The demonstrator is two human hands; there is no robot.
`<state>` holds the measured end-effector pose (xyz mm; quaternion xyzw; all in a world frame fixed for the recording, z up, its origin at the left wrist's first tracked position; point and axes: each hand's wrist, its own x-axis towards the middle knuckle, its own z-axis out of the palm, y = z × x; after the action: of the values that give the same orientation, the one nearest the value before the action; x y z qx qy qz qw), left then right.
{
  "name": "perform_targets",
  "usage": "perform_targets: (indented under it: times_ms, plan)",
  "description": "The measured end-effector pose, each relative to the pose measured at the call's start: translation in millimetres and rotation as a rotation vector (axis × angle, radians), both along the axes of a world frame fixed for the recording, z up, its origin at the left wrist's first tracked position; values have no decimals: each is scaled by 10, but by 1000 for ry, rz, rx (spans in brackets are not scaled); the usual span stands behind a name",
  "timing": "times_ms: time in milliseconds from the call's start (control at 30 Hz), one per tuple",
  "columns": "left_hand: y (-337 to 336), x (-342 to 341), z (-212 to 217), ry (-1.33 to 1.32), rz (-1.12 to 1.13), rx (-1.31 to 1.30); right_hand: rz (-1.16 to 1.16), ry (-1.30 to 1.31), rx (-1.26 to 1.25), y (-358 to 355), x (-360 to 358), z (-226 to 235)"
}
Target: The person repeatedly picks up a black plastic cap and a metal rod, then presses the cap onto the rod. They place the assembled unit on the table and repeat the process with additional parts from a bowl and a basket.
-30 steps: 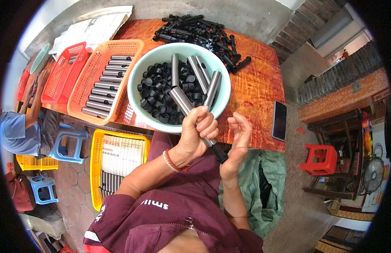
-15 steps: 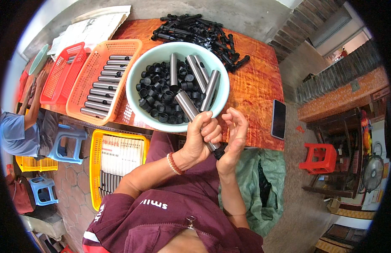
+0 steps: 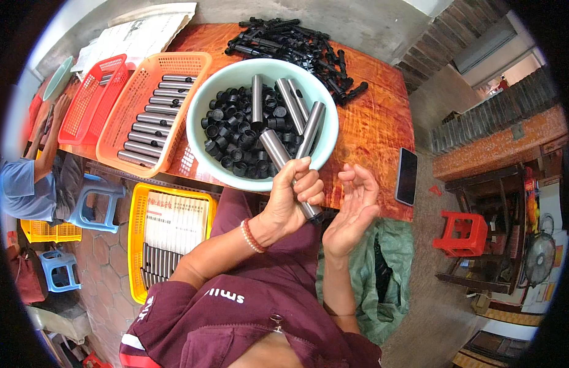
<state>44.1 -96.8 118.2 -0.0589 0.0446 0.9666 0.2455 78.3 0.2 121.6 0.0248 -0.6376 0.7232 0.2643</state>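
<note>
Metal tube [image 3: 274,149], one: in our left hand [image 3: 297,189], fingers curled tight round it, upper end over the pale green bowl [image 3: 235,182]. Black end piece [image 3: 320,216], one: shows less than before, so we judge it pushed deeper. Our right hand [image 3: 351,213]: now opened beside it, empty. Wooden counter [image 3: 376,132]: bowl, orange basket [image 3: 125,104], phone [image 3: 406,176]. Room: grey wall [image 3: 358,27], red stool [image 3: 462,233].

A tube [image 3: 276,149] is in the left hand [image 3: 298,189]; just beyond the hands, a basin [image 3: 229,180] stands on the desk [image 3: 373,104] with caps [image 3: 231,129] and four other tubes [image 3: 257,101] in it. Left of the hands lie a basket [image 3: 130,101] holding a row of tubes [image 3: 154,118], then a second basket [image 3: 82,119]. Beyond the basin lies a heap of rods [image 3: 284,46], and right of the right hand [image 3: 356,208], a phone [image 3: 406,178]
</note>
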Motion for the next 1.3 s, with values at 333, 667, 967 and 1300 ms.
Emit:
perform_targets:
  times_ms: [333,667,967,1300]
  plan:
    - [-8,-1,-12,10,-5,-19,-25,11,39,-27,15,-73]
    - [-118,-69,-30,-7,16,97,-313,94,145,36,95,124]
    - [170,80,30,-39,-123,9,-291,149,389,-92,-2,96]
    - [83,-14,-26,-63,-87,63,-205,42,287,105,130,-8]
